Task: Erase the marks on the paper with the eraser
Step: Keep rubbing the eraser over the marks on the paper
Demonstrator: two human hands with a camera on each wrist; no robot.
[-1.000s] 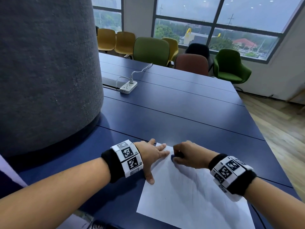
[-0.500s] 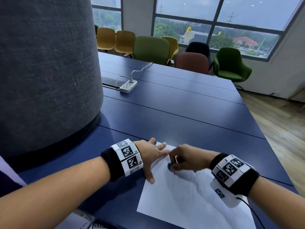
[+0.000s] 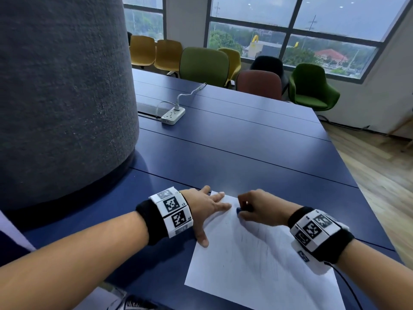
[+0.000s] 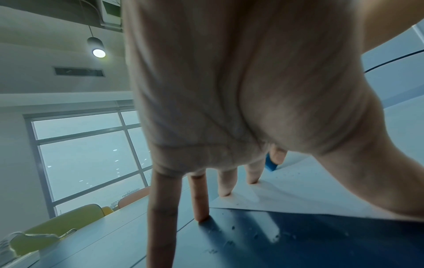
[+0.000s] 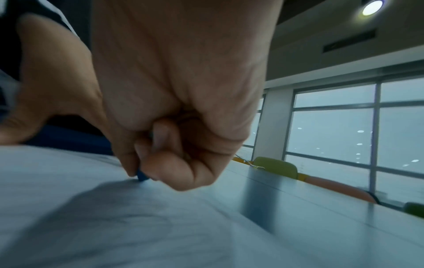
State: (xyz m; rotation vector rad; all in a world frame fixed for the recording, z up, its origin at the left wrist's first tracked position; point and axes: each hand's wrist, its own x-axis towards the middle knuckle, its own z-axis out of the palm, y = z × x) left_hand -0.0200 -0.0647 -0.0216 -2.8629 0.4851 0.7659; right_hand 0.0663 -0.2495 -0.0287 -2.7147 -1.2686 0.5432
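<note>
Pinching blue eraser [image 3: 238,210] in right hand [image 3: 259,208], lower centre; left hand [image 3: 206,210] flat, fingers spread, pinning paper [image 3: 257,265]. We judge hard rubbing could crumple sheet.

Dim overcast window [image 3: 290,23] daylight, ceiling lamp [image 4: 98,52] glare, soft shadows, blurred wide-angle wrist views.

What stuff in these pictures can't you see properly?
- Eraser: head view shows only a blue tip; the right hand curls round the rest.
- Marks on the paper: faint in the head view, blurred in the right wrist view.
- Paper's near corner: cut off by the head view's bottom edge.
- Left hand: thumb tip cut off in the left wrist view.
</note>
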